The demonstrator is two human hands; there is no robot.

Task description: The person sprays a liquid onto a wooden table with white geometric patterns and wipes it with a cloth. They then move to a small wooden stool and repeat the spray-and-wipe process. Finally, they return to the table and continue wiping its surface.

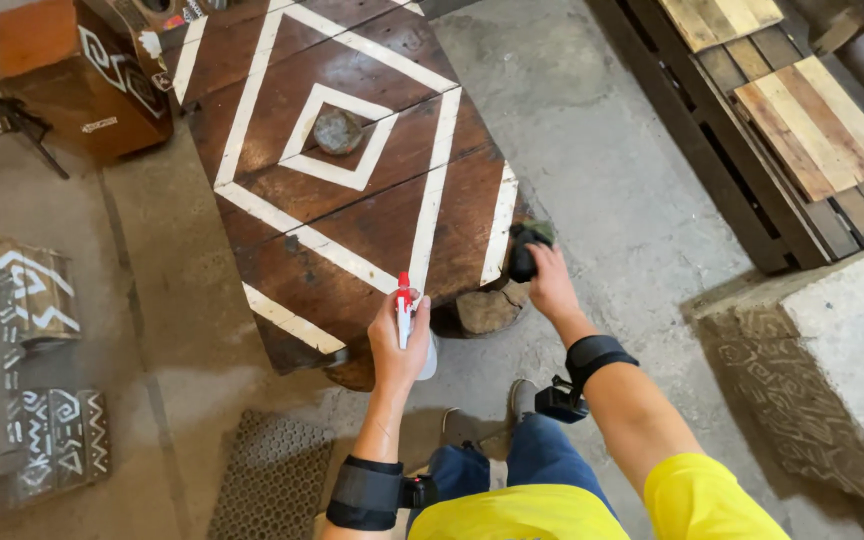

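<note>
your left hand (397,345) gripped the spray bottle (405,312) at the bench's (352,230) near edge; right hand's (550,280) fingers clutched a dark cloth (526,245) there. best you aimed low, wiped along the grain.

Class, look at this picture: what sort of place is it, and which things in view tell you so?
Probably a workshop or yard for rustic furniture. A dark wooden tabletop painted with white diamonds rests on the rough concrete floor, wooden pallets are stacked on the right, and patterned painted pieces stand on the left.
</note>
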